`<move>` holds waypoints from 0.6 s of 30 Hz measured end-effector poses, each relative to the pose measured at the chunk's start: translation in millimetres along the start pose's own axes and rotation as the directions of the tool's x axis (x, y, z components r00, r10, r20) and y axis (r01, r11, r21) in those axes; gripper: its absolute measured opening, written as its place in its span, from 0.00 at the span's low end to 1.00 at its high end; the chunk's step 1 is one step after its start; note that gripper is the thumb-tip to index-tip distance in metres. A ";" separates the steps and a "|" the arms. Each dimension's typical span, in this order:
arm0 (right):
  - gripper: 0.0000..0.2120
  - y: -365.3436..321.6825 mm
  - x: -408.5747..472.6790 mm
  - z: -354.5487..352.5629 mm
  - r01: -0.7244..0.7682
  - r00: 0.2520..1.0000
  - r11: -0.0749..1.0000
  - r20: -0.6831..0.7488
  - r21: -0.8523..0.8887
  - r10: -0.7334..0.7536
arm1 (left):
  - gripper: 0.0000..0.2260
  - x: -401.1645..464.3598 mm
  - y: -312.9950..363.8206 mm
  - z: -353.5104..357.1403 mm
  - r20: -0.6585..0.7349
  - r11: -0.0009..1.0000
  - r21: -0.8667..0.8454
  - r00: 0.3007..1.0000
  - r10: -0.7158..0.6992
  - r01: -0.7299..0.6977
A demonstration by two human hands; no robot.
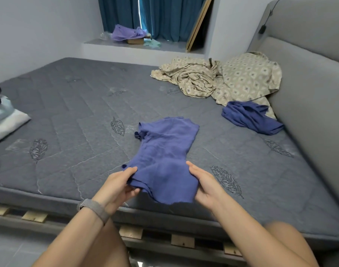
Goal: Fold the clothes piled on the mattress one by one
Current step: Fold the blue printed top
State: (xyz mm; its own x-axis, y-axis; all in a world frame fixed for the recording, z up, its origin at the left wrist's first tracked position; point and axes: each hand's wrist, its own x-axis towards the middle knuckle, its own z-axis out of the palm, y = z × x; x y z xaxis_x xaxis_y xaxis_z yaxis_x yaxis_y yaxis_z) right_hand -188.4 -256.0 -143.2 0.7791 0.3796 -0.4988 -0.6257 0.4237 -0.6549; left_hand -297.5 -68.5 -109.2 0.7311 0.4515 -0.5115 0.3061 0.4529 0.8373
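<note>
A blue-purple garment (pixel 164 151) lies lengthwise on the grey mattress (pixel 78 116), folded into a narrow strip, its near end lifted off the front edge. My left hand (pixel 116 187) pinches the near left corner of it, thumb on top. My right hand (pixel 205 184) holds the near right edge, fingers under the cloth. A crumpled dark blue garment (pixel 251 116) lies at the right by the headboard. Behind it sits a rumpled beige patterned garment (pixel 222 78).
A grey padded headboard (pixel 309 83) runs along the right. Folded clothes on a white pillow (pixel 3 116) sit at the mattress's left edge. A window ledge (pixel 137 45) with purple cloth and teal curtains is at the back. Wooden slats show below the mattress front.
</note>
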 end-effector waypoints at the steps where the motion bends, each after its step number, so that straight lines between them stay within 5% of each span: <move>1: 0.11 -1.3 -3.3 -1.6 -0.002 1.000 1.000 -0.019 0.014 0.002 | 0.05 -3.1 2.0 3.8 -0.019 1.000 -0.006 1.000 0.012 -0.013; 5: 0.15 -13.2 -14.8 -15.6 0.020 0.997 0.999 -0.073 0.041 -0.017 | 0.08 -17.6 8.1 14.1 -0.127 0.991 -0.040 0.984 0.124 -0.130; 8: 0.31 -20.7 -35.5 -29.7 0.158 0.987 0.942 0.008 -0.296 -0.163 | 0.10 -33.0 8.3 17.9 -0.174 0.976 -0.022 0.962 0.209 -0.216; 10: 0.35 -22.9 -51.4 -42.3 0.329 0.940 0.754 0.124 -0.568 -0.317 | 0.10 -41.6 2.5 19.0 -0.166 0.974 0.015 0.960 0.227 -0.227; 12: 0.32 -24.8 -62.2 -55.3 0.456 0.856 0.433 0.249 -0.777 -0.454 | 0.10 -47.6 -6.3 18.9 -0.147 0.973 0.060 0.962 0.228 -0.221; 14: 0.24 -26.2 -68.0 -67.6 0.445 0.789 0.158 0.302 -0.881 -0.535 | 0.05 -55.5 -13.9 22.1 -0.108 0.973 0.103 0.970 0.218 -0.207; 18: 0.22 -34.9 -75.5 -82.3 0.383 0.794 0.069 0.291 -0.921 -0.533 | 0.15 -74.6 -18.5 30.3 0.048 0.960 0.213 0.984 0.173 -0.180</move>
State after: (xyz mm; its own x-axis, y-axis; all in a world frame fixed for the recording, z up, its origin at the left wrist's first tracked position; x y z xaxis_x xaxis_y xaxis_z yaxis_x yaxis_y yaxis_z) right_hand -222.3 -367.2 -129.4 0.9418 0.3147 0.1180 0.2899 -0.5829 -0.7591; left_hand -339.2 -133.8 -80.7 0.8017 0.4854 -0.3489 0.2926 0.1903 0.9371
